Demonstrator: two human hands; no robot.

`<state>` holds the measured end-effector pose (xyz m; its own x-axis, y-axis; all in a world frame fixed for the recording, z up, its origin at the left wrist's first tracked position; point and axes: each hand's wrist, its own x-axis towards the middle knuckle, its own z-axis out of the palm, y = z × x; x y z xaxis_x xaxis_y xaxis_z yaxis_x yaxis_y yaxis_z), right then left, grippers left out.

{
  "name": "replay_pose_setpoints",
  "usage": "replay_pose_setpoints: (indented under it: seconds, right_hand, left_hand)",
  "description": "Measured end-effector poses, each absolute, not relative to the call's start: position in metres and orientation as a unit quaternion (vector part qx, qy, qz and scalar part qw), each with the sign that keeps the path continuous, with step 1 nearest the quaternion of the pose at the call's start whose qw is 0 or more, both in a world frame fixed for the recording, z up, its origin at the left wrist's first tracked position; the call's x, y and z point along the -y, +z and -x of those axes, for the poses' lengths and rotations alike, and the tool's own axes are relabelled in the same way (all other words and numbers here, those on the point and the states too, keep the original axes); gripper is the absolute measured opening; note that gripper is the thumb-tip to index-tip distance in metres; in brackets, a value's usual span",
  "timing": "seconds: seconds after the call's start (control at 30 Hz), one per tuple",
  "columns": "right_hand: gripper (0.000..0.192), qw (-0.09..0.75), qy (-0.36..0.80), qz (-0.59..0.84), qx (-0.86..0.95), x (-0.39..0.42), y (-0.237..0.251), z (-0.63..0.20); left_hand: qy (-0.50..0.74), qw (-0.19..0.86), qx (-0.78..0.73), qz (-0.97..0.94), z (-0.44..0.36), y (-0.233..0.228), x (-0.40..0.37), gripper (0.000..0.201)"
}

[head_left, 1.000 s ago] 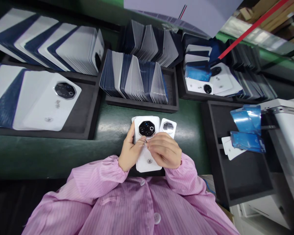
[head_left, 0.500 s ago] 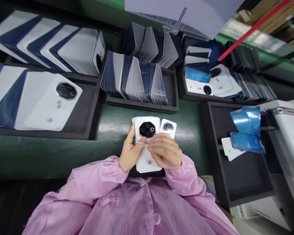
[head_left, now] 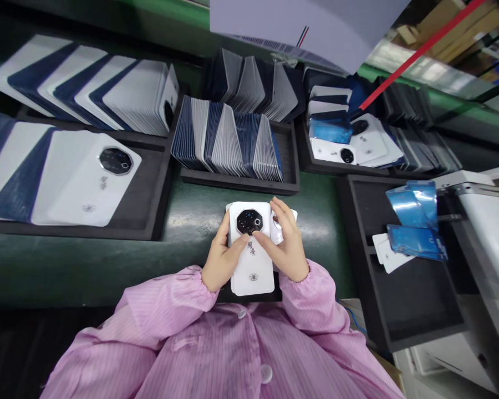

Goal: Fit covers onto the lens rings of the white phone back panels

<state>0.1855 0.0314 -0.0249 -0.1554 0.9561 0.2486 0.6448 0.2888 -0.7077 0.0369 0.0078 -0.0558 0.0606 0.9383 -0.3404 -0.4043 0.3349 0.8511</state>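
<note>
A white phone back cover (head_left: 251,260) with a black octagonal camera module lies face up on a small stack in front of me on the green table (head_left: 191,213). My left hand (head_left: 220,260) grips the stack's left edge, thumb resting on the cover's middle. My right hand (head_left: 285,244) holds the right side with fingers spread and raised, partly hiding a second white cover (head_left: 276,219) beside the stack. Pink striped sleeves cover both arms.
Black foam trays hold rows of white and blue covers: at left (head_left: 112,166), centre (head_left: 233,138) and back right (head_left: 349,144). A black tray at right (head_left: 403,299) carries blue film sheets (head_left: 416,221). A white machine (head_left: 490,221) stands at far right.
My right hand has opened out from a pinch at the cover's middle and moved to the right edge, fingers lifted. The printed mark on the cover is now exposed.
</note>
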Motion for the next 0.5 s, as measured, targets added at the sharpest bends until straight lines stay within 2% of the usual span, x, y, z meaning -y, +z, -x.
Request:
replay_pose_setpoints:
  seconds: [0.13,0.3,0.37,0.43,0.5]
  right_hand:
    - [0.051,0.410,0.260,0.538,0.689,-0.030,-0.023,-0.186]
    - [0.045,0.623,0.267,0.539,0.501,-0.032,-0.024,-0.203]
    - [0.046,0.677,0.252,0.552,0.418,-0.033,-0.027,-0.217]
    - [0.050,0.677,0.262,0.576,0.375,-0.032,-0.032,-0.231]
    - [0.058,0.640,0.298,0.609,0.361,-0.028,-0.040,-0.243]
  left_hand:
    - [0.510,0.684,-0.444,-0.276,-0.038,-0.056,-0.007,0.070]
    - [0.524,0.663,-0.454,-0.283,-0.037,-0.059,-0.009,0.065]
    - [0.523,0.657,-0.461,-0.286,-0.038,-0.060,-0.009,0.065]
    - [0.523,0.653,-0.465,-0.289,-0.038,-0.060,-0.009,0.065]
    - [0.523,0.653,-0.465,-0.291,-0.038,-0.059,-0.009,0.065]
